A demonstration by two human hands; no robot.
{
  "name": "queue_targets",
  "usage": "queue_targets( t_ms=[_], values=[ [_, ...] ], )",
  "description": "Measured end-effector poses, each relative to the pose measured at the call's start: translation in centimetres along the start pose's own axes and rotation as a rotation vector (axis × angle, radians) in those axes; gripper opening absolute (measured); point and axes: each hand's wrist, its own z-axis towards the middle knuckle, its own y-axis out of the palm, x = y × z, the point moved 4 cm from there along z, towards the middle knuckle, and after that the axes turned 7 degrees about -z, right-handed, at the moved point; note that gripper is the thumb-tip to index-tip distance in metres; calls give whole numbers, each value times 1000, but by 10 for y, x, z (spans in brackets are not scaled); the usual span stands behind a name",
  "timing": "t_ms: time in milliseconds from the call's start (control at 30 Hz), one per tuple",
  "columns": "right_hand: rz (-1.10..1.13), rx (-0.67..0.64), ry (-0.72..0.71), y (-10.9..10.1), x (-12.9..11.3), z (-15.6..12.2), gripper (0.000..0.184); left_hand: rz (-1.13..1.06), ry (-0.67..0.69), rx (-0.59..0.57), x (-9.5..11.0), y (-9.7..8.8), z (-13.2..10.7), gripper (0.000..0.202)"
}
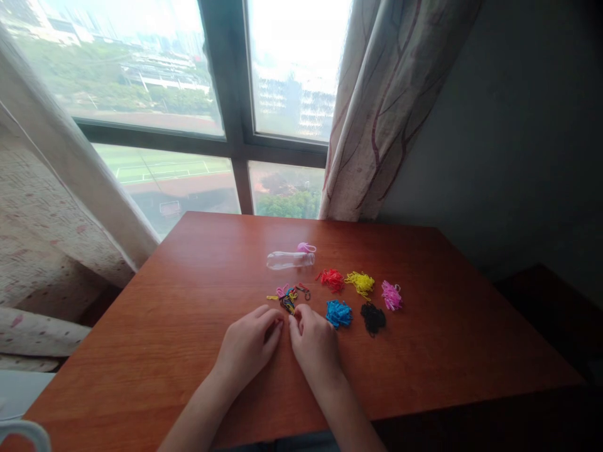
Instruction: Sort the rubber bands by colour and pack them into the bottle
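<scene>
Both my hands rest on the reddish wooden table [188, 314], fingertips almost meeting. My left hand [249, 345] has its fingers curled, tips just below a small mixed pile of coloured rubber bands [289, 296]. My right hand [313, 342] is curled too, pinching at the pile's near edge; what its fingers hold is too small to make out. To the right lie sorted heaps: red [331, 279], yellow [360, 282], pink [391, 295], blue [338, 312] and black [373, 317].
A clear plastic bottle [289, 260] lies on its side behind the piles, with a pink cap [306, 247] beside it. Curtains hang left and right of a large window. A dark wall stands at the right. A white object shows at the lower left corner.
</scene>
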Motion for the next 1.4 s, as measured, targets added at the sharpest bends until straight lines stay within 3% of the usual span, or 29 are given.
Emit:
queue_targets(
  t_ms=[300, 800, 1100, 1400],
  values=[
    [35, -9, -12, 0, 2, -5, 13, -20, -5, 3, 1, -1, 0, 20],
    [334, 33, 17, -7, 9, -14, 18, -11, -12, -9, 0, 0, -1, 20],
    [204, 21, -36, -17, 17, -43, 19, -34, -10, 8, 1, -1, -1, 19],
    [127, 52, -44, -19, 25, -51, 19, -32, -17, 8, 0, 0, 0, 19]
  ],
)
